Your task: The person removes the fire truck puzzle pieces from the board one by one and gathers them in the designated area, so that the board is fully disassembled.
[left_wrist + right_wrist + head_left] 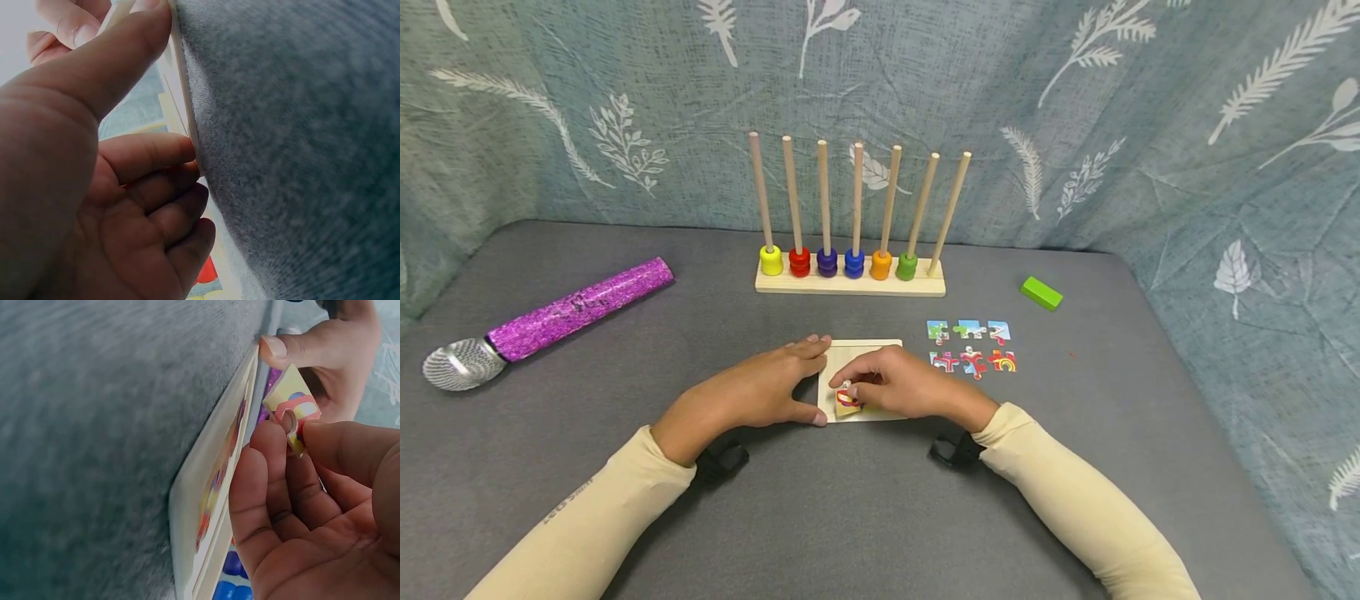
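A shallow wooden puzzle tray (865,343) lies on the table, partly covered by both hands. My left hand (760,387) holds its left side, thumb at the near corner and fingers at the far one; in the left wrist view the fingertips (184,149) meet the tray's edge. Over the tray, my right hand (902,383) pinches a jigsaw piece (296,409) between thumb and fingers. The piece is yellow and red and stands tilted above the tray's left part. Colourful printed pieces (215,487) inside the tray show in the right wrist view; from above the right hand hides them.
Several loose jigsaw pieces (970,362) lie in two rows right of the tray. Behind stands a wooden peg rack (850,286) with coloured beads on its rods. A green block (1041,293) is at the right, a glittery purple microphone (580,310) at the left.
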Motion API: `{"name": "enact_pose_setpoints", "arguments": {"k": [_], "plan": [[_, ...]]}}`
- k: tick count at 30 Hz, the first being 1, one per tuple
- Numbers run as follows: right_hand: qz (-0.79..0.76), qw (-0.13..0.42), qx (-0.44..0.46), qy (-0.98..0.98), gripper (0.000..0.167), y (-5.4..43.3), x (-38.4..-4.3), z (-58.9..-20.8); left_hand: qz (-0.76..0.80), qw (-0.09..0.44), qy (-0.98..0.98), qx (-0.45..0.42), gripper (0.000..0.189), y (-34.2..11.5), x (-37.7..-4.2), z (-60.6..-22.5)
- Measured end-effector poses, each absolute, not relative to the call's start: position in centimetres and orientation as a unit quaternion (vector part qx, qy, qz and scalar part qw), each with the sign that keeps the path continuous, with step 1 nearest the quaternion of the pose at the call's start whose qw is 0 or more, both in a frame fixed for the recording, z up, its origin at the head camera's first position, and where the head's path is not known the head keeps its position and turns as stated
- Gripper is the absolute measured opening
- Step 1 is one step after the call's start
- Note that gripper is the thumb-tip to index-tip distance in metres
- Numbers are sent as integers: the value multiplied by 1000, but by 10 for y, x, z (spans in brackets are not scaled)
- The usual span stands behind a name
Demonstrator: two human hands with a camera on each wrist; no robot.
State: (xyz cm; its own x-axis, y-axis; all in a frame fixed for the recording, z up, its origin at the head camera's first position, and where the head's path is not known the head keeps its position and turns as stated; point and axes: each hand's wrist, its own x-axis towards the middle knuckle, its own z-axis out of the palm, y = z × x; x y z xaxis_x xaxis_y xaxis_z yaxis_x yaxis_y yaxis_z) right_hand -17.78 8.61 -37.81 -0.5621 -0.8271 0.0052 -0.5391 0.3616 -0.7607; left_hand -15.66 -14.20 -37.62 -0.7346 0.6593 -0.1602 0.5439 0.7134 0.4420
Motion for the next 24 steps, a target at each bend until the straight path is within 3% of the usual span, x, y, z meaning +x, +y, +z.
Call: {"name": "enact_pose_setpoints", "arguments": {"k": [11, 24], "plan": [[-415, 237, -368, 797, 25, 106, -180, -379, 188, 152, 914, 325, 85, -142, -156, -376], [-401, 223, -346, 818, 26, 130, -181, -375, 179, 172, 917, 312, 85, -140, -156, -376]]}}
